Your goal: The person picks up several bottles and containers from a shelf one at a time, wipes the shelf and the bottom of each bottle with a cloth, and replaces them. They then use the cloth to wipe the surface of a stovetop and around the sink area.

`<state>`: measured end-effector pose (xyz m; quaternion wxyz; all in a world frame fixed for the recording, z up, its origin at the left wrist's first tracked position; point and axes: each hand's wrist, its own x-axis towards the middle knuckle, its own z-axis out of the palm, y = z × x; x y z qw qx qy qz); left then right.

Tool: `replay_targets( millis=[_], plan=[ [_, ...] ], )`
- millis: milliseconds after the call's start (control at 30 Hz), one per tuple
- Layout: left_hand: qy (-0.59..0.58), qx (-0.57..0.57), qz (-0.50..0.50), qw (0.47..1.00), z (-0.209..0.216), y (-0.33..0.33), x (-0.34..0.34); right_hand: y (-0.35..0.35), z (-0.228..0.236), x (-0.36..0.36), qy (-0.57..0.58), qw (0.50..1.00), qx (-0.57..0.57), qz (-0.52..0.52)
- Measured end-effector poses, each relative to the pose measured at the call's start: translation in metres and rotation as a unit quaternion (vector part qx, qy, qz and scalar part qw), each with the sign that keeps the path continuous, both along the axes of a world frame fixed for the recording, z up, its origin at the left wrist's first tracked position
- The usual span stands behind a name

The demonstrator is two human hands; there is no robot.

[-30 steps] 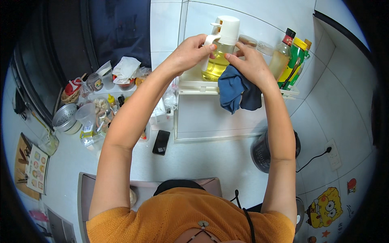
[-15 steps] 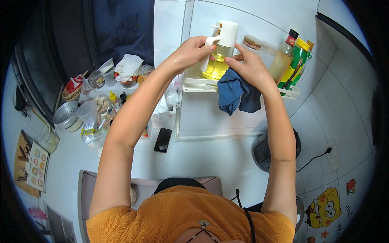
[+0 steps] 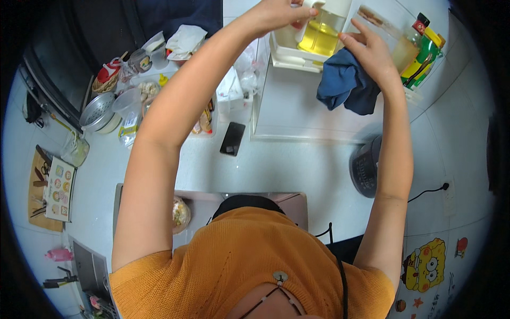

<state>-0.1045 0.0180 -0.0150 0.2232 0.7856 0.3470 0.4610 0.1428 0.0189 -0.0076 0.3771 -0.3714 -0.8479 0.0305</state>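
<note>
At the top of the view, an oil jug [image 3: 320,38] of clear plastic, with a white handle and yellow oil inside, is at the front of a white wall shelf [image 3: 297,63]. My left hand [image 3: 276,15] is closed round its handle. My right hand [image 3: 373,56] is at the jug's right side, thumb and forefinger stretched toward it. A dark blue cloth [image 3: 345,80] hangs from under that hand, its upper part tucked beneath the palm and lower fingers. The jug's top is cut off by the picture's edge.
Right of the jug, bottles [image 3: 417,50] crowd the shelf. On the counter lie a black phone [image 3: 232,139], a steel colander [image 3: 98,111] and several containers at left. A dark round bin-like appliance [image 3: 365,167] stands behind my right forearm. A sink [image 3: 303,212] edges my body.
The whole view has shifted, so the shelf, jug and both hands appear higher and further right. My left hand remains on the handle, and the cloth stays with my right hand.
</note>
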Motion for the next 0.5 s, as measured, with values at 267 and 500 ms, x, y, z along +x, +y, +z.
replay_targets(
  millis=[267, 500],
  plan=[
    [-0.085, 0.082, 0.057, 0.991, 0.007, -0.026, -0.004, -0.03, -0.002, 0.001, 0.074, 0.996, -0.04, 0.004],
    [-0.216, 0.044, 0.133, 0.966, -0.024, -0.108, -0.05, -0.091, -0.036, 0.012, 0.239, 0.97, 0.051, 0.012]
  ],
)
